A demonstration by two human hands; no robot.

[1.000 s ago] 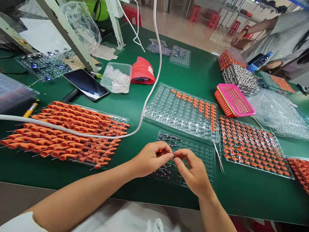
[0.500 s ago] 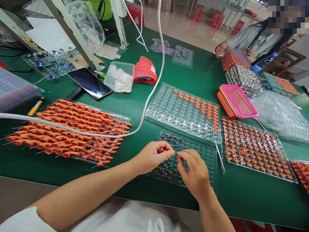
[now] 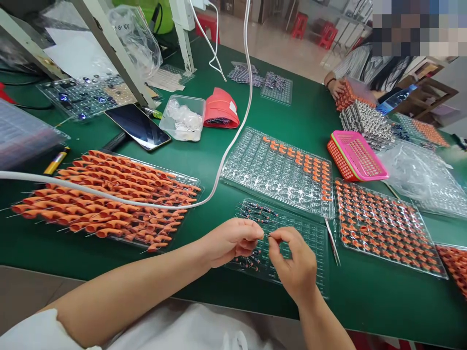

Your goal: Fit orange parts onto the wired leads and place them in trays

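Note:
My left hand (image 3: 231, 241) is closed, thumb and index finger pinched over a clear tray (image 3: 310, 238). A small orange part showed in this hand a moment ago; the curled fingers now hide it. Right beside it, my right hand (image 3: 295, 265) is closed too, its fingertips pinching what looks like a thin wire (image 3: 268, 236) between the hands. Small dark parts with thin leads (image 3: 259, 211) lie in the tray's left side, partly behind my left hand. Just behind is another clear tray (image 3: 270, 170), with small orange pieces (image 3: 314, 165) along its right part.
Left lies a tray piled with orange curved shells (image 3: 120, 194), a white cable (image 3: 175, 206) across it. Tweezers (image 3: 332, 240) and a filled tray (image 3: 386, 223) are at right, below stacked baskets (image 3: 361, 153). A phone (image 3: 138, 126) lies far left. Another person's hand (image 3: 335, 89) touches stacked trays.
My left hand has turned slightly, and its orange part has gone out of sight. My hands stay close together. The other person's hand has shifted on the stacked trays.

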